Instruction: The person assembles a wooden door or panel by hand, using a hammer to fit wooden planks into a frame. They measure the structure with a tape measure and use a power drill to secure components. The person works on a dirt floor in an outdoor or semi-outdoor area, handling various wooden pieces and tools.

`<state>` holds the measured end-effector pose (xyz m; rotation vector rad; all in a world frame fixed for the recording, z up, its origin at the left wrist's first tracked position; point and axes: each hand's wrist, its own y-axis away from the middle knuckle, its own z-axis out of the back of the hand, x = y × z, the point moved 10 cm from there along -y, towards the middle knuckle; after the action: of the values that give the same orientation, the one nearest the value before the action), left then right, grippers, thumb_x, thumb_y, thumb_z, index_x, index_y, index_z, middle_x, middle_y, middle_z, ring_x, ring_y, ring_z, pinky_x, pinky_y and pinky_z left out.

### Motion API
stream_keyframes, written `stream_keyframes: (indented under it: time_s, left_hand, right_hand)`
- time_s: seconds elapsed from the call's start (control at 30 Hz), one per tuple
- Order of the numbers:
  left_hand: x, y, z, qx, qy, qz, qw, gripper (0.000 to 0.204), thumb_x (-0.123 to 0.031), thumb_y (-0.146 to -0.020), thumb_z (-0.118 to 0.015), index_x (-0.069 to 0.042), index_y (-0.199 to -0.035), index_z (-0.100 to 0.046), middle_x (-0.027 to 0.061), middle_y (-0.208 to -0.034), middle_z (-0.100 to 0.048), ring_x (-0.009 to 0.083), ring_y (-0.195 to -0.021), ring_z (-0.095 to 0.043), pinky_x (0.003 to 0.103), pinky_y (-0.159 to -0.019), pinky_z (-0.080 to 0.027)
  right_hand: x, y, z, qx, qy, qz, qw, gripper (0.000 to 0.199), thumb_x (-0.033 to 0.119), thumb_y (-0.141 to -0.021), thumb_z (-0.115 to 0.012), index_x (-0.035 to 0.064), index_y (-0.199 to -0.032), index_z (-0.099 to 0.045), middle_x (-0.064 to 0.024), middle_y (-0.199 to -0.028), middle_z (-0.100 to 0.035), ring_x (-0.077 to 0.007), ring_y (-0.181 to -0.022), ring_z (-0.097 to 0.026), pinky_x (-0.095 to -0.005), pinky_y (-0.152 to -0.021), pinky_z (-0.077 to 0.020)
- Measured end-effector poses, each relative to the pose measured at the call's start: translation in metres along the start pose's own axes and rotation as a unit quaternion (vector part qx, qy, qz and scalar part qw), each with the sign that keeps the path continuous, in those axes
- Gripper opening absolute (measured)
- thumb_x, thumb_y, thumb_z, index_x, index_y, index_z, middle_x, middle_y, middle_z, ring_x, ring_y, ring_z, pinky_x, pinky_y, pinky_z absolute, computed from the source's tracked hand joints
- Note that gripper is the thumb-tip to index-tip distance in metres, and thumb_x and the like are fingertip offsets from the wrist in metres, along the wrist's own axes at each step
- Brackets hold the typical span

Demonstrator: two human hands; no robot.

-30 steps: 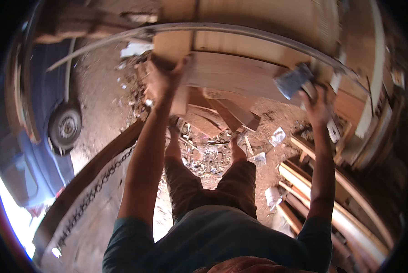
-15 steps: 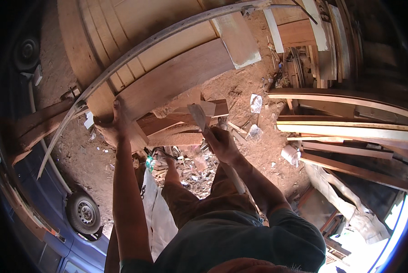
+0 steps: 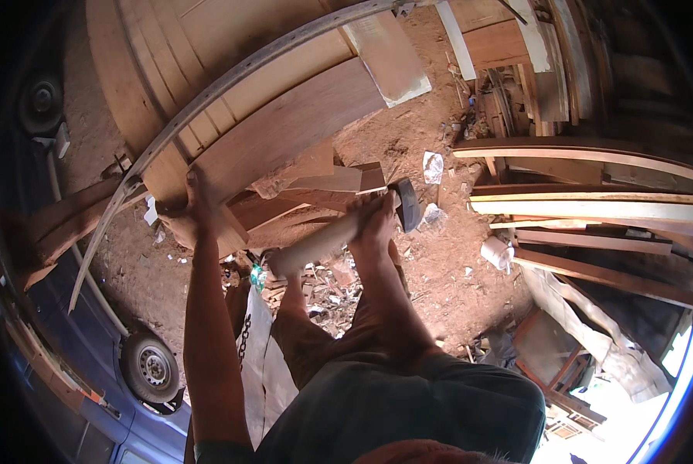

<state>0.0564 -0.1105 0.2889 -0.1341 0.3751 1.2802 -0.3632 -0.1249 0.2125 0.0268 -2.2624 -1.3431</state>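
Note:
My left hand (image 3: 194, 215) grips the near corner of a large wooden door panel (image 3: 288, 124), its thumb lying up along the edge. In my right hand (image 3: 374, 220), over the wood offcuts and near my right leg, is a tool with a thick pale handle (image 3: 314, 246). A dark, blocky head (image 3: 408, 206) shows at its right end. Blur hides the tool's exact kind. Several wood offcuts (image 3: 338, 182) lie beneath the panel's near edge. A long curved strip (image 3: 230, 83) crosses over the panel.
Planks (image 3: 594, 207) are stacked at the right, with upright boards (image 3: 555, 69) behind them. A blue vehicle with a wheel (image 3: 151, 366) stands at the left. Wood chips (image 3: 332, 288) cover the ground around my feet. A pale container (image 3: 497, 252) lies near the planks.
My right hand has turned the tool, so its handle now points left and its dark head right. My left hand stays on the panel. The whole view has shifted slightly.

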Motion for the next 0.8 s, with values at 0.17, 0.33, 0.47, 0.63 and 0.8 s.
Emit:
stream_keyframes:
  time_s: [0.17,0.33,0.47,0.63,0.8]
  left_hand:
    - [0.013,-0.012,-0.019,0.05,0.051,0.0,0.997,0.122,-0.087,-0.061,-0.066,-0.006,-0.147,-0.036,0.0204,-0.139,-0.052,0.0397,-0.123,-0.056,0.052,-0.102,-0.043]
    - [0.009,-0.004,-0.001,0.01,0.013,0.014,1.0,0.121,-0.087,-0.062,-0.066,-0.008,-0.149,-0.035,0.019,-0.141,-0.05,0.0401,-0.124,-0.055,0.053,-0.102,-0.043]
    - [-0.006,0.007,0.006,0.028,0.029,0.011,0.999,0.121,-0.081,-0.066,-0.069,0.001,-0.148,-0.035,0.024,-0.14,-0.053,0.0404,-0.125,-0.056,0.05,-0.103,-0.044]
    - [0.0,-0.003,-0.001,0.009,0.009,0.004,1.0,0.119,-0.081,-0.068,-0.066,-0.003,-0.151,-0.033,0.0238,-0.138,-0.054,0.0398,-0.125,-0.056,0.051,-0.104,-0.042]
    - [-0.009,0.016,0.011,-0.142,-0.135,-0.051,0.979,0.101,-0.072,-0.074,-0.07,-0.005,-0.144,-0.043,0.0214,-0.124,-0.059,0.0373,-0.116,-0.058,0.048,-0.104,-0.042]
  right_hand:
    - [-0.038,0.021,-0.127,0.161,0.027,-0.048,0.985,0.037,0.047,-0.104,-0.044,0.011,-0.095,-0.046,-0.0041,-0.073,-0.048,-0.0199,-0.063,-0.053,-0.0363,-0.066,-0.0505]
    - [-0.034,0.038,-0.11,0.057,-0.03,-0.022,0.998,0.042,0.051,-0.101,-0.049,0.0109,-0.091,-0.048,-0.0047,-0.072,-0.05,-0.0219,-0.062,-0.054,-0.0382,-0.062,-0.0509]
    - [-0.035,0.034,-0.136,0.093,-0.015,-0.07,0.993,0.037,0.047,-0.101,-0.05,0.012,-0.089,-0.046,-0.0028,-0.071,-0.049,-0.0184,-0.059,-0.051,-0.0362,-0.06,-0.0501]
    - [-0.042,0.023,-0.067,0.123,0.037,-0.218,0.967,0.032,0.044,-0.099,-0.054,0.0128,-0.092,-0.053,-0.0011,-0.069,-0.053,-0.0165,-0.056,-0.053,-0.0302,-0.053,-0.05]
    - [0.058,-0.013,0.065,0.039,0.249,-0.195,0.948,0.033,0.045,-0.098,-0.055,0.0151,-0.085,-0.054,-0.0001,-0.068,-0.053,-0.0174,-0.052,-0.052,-0.0337,-0.05,-0.0498]
